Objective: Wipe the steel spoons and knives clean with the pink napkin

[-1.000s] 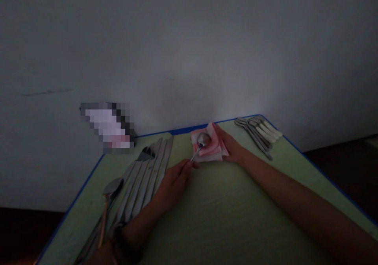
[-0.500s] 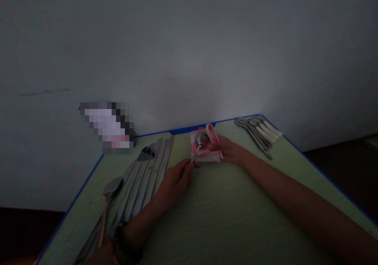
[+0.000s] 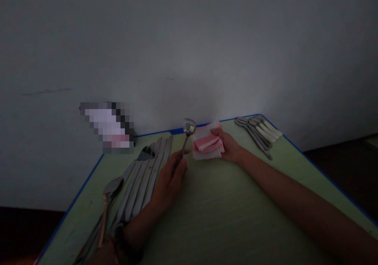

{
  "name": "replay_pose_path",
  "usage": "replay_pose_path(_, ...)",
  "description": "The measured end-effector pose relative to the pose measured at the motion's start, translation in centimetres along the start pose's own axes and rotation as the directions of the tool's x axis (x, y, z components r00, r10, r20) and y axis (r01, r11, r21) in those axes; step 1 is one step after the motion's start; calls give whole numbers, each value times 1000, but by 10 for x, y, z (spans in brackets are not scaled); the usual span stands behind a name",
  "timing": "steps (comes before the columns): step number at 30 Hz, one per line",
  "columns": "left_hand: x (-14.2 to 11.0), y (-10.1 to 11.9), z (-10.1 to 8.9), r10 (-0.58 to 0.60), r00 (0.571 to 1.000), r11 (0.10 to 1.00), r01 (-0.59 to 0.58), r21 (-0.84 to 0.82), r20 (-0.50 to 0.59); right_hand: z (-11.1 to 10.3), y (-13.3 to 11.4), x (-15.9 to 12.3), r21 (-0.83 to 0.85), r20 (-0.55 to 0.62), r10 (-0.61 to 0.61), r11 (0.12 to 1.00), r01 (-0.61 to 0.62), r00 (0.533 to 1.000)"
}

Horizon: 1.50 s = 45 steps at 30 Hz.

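Note:
My left hand [image 3: 173, 176] is closed round the handle of a metal spoon [image 3: 189, 127], whose shiny bowl points up and away from me. Just right of the bowl is a folded pink and white cloth [image 3: 206, 141], gripped by my right hand [image 3: 228, 145] with the thumb on top. The spoon's bowl and the cloth look apart, with only a small gap between them. Several table knives [image 3: 141, 190] lie in a row to the left of my left hand, partly hidden by my forearm.
A larger spoon with a copper-coloured handle [image 3: 104, 217] lies at the table's left. Several spoons and white-handled cutlery [image 3: 267, 133] lie at the far right corner. A blurred-out device [image 3: 106, 127] leans at the back left. The blue-edged green table [image 3: 224, 217] meets the wall [image 3: 189, 52].
The spoon has come out of the cloth, moving left and up with my left hand. The cloth now lies flatter in my right hand, its raised fold gone.

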<state>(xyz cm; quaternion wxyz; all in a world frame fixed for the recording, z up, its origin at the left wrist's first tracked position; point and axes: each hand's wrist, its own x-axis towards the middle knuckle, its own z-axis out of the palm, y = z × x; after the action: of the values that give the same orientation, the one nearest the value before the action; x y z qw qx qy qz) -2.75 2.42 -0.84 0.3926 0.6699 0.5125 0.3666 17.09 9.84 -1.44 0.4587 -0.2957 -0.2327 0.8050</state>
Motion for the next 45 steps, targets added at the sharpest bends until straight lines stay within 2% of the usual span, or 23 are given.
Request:
replay_pose_path(3,1,0,0,45,997,986,-33,165,-68,3,2,0,-13,4,17,1000,-17,1000)
replay_pose_path(5,2,1,0,114,991,957,-92,274,-65,3,2,0,-8,34,20,1000,-19,999)
replay_pose_path(8,1,1,1,207,977,908,-211,361,51,1,2,1,-3,48,25,1000,-25,999)
replay_pose_path(11,-2,1,3,240,955,858,-293,421,174,-1,2,2,-18,20,48,999,-48,999)
replay_pose_path(14,-5,1,5,253,940,811,-336,480,229,-2,2,2,-29,16,98,995,-97,995)
replay_pose_path(16,-5,2,6,252,941,812,-332,481,225,-2,2,2,-27,23,107,994,-106,994)
replay_pose_path(22,-2,-1,5,168,982,917,-189,352,90,1,2,0,-20,75,119,993,-117,990)
replay_pose_path(28,-2,-1,4,178,981,919,-196,343,82,6,0,-4,-33,59,126,992,-124,990)
replay_pose_path(34,0,-3,2,287,958,897,-275,346,18,2,2,0,-36,64,80,996,-78,995)
replay_pose_path(40,0,-3,2,299,945,881,-328,340,135,3,2,-1,-69,33,114,991,-112,993)
replay_pose_path(45,-1,-3,3,351,924,868,-382,318,151,4,0,-3,-76,41,117,991,-113,992)
